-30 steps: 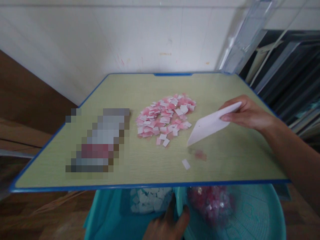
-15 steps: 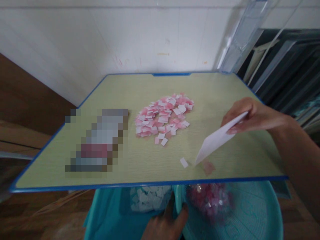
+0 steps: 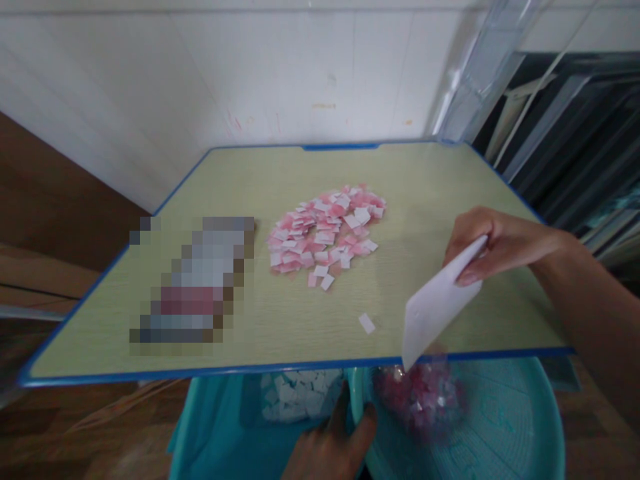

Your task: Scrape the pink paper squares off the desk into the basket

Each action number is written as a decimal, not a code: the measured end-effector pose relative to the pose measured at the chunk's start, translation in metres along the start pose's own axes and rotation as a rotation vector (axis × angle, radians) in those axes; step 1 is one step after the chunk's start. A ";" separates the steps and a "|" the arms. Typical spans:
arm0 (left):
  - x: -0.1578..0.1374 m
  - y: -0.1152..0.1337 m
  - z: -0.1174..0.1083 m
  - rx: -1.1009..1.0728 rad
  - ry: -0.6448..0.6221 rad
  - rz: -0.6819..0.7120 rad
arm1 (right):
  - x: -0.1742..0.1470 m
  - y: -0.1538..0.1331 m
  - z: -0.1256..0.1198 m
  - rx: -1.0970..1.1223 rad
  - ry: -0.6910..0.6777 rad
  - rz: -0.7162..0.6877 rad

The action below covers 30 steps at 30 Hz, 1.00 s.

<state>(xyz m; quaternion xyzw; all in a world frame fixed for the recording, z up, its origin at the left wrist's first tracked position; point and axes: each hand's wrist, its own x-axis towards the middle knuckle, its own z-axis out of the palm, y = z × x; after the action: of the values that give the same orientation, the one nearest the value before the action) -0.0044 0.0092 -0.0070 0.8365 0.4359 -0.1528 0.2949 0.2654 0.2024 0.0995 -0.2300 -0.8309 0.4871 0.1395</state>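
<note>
In my right hand (image 3: 493, 247) is a thin white card (image 3: 440, 303), pinched between thumb and fingers and tilted, its lower corner at the table's front edge. A few blurred pink pieces show just past the card. Below the tabletop, my left hand (image 3: 327, 437) grips the turquoise round basin (image 3: 520, 427) by its left rim, thumb and fingers on either side. Pink and clear pieces (image 3: 425, 400) lie in that basin. A heap of small pink and white squares (image 3: 325, 230) covers the middle of the table, and one white square (image 3: 367, 323) lies apart near the front.
The pale tabletop (image 3: 240, 333) has a blue rim and stands against a white wall. A pixelated flat object (image 3: 200, 277) rests on its left. Beneath is a turquoise container (image 3: 215, 427) holding white pieces (image 3: 300, 397). Dark flat panels (image 3: 575, 127) stand at right.
My right hand has drawn the card toward me and down to the front edge. Pink pieces that lay beside it on the tabletop are now at the edge above the basin. My left hand stays put.
</note>
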 end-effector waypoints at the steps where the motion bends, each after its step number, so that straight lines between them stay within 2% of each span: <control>1: 0.000 0.000 0.000 0.007 -0.012 -0.005 | 0.001 0.000 0.000 0.000 -0.019 0.000; 5: 0.001 0.000 -0.001 0.023 -0.033 -0.017 | 0.003 0.002 0.002 0.020 -0.074 0.011; 10: -0.001 -0.002 0.003 0.005 0.035 0.025 | 0.004 0.000 0.008 0.090 -0.199 0.005; 15: -0.002 -0.001 0.004 -0.020 0.049 0.036 | 0.008 -0.008 0.015 0.156 -0.321 -0.029; 17: -0.001 -0.001 0.003 -0.008 0.018 0.022 | 0.007 -0.012 0.014 0.123 -0.220 -0.053; 21: -0.001 0.000 0.001 -0.001 -0.011 0.007 | 0.002 -0.016 0.007 0.082 0.240 0.015; 23: -0.002 0.000 0.001 0.005 -0.003 0.012 | 0.000 -0.014 0.004 0.123 0.356 0.079; 26: -0.002 0.000 0.000 0.015 -0.012 0.008 | 0.001 -0.009 0.003 0.155 0.375 0.152; 30: -0.002 0.002 -0.003 0.024 -0.034 0.012 | 0.005 -0.004 0.005 0.152 0.293 0.131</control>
<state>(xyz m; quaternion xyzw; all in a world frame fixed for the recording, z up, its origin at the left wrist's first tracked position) -0.0040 0.0089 -0.0035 0.8398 0.4240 -0.1705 0.2931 0.2576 0.1995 0.1005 -0.3411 -0.7457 0.5177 0.2440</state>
